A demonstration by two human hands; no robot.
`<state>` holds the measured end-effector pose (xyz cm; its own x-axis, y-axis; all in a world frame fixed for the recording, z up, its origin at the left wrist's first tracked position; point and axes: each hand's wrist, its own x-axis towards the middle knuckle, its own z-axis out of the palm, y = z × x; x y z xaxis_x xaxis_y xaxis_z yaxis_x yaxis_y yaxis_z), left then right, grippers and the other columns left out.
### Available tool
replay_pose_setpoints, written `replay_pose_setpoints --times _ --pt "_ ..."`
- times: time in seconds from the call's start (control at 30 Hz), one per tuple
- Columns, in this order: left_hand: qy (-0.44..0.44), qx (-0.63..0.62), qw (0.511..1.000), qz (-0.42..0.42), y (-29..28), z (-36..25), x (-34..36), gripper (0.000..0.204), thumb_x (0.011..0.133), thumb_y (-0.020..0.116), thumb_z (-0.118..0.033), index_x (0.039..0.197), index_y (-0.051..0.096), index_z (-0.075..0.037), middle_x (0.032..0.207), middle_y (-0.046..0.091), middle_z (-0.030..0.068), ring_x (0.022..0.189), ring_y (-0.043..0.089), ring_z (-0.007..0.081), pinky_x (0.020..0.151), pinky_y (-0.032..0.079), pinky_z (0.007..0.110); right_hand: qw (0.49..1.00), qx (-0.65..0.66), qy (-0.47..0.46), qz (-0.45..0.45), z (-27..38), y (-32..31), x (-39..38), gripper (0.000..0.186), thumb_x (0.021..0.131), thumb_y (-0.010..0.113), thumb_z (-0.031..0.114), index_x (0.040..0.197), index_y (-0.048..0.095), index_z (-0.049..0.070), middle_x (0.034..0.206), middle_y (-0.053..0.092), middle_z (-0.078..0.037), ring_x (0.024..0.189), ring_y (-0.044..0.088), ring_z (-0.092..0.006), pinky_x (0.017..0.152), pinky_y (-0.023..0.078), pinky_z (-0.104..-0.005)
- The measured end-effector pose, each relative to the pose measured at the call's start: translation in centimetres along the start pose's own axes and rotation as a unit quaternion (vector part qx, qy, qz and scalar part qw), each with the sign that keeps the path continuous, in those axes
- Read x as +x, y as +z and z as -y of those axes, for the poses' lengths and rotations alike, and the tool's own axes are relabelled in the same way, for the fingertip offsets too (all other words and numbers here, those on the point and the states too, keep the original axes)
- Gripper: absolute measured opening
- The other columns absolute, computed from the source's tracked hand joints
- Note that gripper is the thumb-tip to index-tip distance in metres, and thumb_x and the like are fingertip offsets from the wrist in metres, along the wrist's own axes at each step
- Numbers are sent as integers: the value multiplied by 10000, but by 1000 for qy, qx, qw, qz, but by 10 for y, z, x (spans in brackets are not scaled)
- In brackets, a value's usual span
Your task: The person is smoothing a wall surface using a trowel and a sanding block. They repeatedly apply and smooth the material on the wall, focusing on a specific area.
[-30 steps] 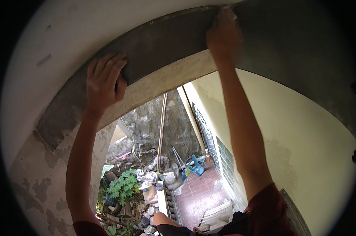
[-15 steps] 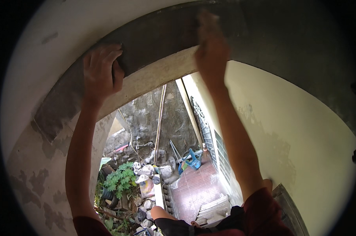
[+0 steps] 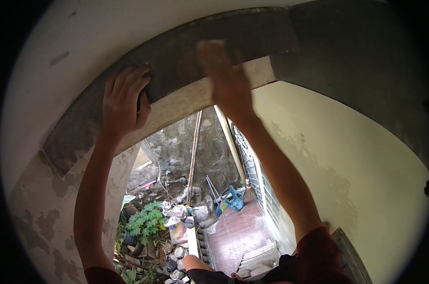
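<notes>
A dark grey curved band (image 3: 176, 57), made of a smooth sheet or coating, runs along the wall over an opening. My left hand (image 3: 124, 102) rests on the left part of this band, fingers laid along it and thumb apart. Farther right, my right hand (image 3: 231, 90) is raised against the same band. Motion smears its fingertips, so I cannot make out whether anything is in them. Beneath the band runs a pale, bare ledge (image 3: 183, 97), which my right wrist crosses. Both forearms reach up from the lower edge.
Far below lie a reddish tiled floor (image 3: 231, 234), a blue plastic stool (image 3: 234, 201) and a broom (image 3: 249, 191). Long poles (image 3: 194, 156) lean on a rough wall. Leafy plants (image 3: 148, 220) and rubble fill the lower left. A peeling cream wall (image 3: 318, 151) stands right.
My right hand has moved left and down along the dark band, nearer my left hand. My left hand keeps its place on the band; the view has shifted slightly.
</notes>
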<state>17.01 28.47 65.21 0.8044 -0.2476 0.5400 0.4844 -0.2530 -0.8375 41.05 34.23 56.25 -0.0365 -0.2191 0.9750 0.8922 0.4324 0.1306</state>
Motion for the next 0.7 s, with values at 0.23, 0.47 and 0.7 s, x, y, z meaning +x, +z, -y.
replay_pose_setpoints --times 0.23,0.47,0.7 --pt "-22 34 999 24 6 -5 -4 433 770 615 -127 1190 518 -84 1263 555 142 1143 555 345 934 429 490 965 -149 171 -129 -94 -7 28 521 874 511 -32 1390 452 7 1358 512 -192 1292 445 -353 1083 345 -450" --pt "1 18 999 -50 0 0 -10 412 770 623 -151 1164 518 -94 1298 542 144 1177 542 346 947 418 499 989 95 -102 -40 68 34 25 494 820 566 77 1310 533 21 1381 508 -137 1312 453 -281 1113 334 -446" --pt "-26 39 999 21 0 -3 -9 470 763 687 -211 1177 488 -111 1324 532 143 1189 534 357 960 409 508 999 21 1 35 -41 -4 14 776 706 563 -23 1448 409 144 1430 462 -150 1246 517 -296 845 555 -411"
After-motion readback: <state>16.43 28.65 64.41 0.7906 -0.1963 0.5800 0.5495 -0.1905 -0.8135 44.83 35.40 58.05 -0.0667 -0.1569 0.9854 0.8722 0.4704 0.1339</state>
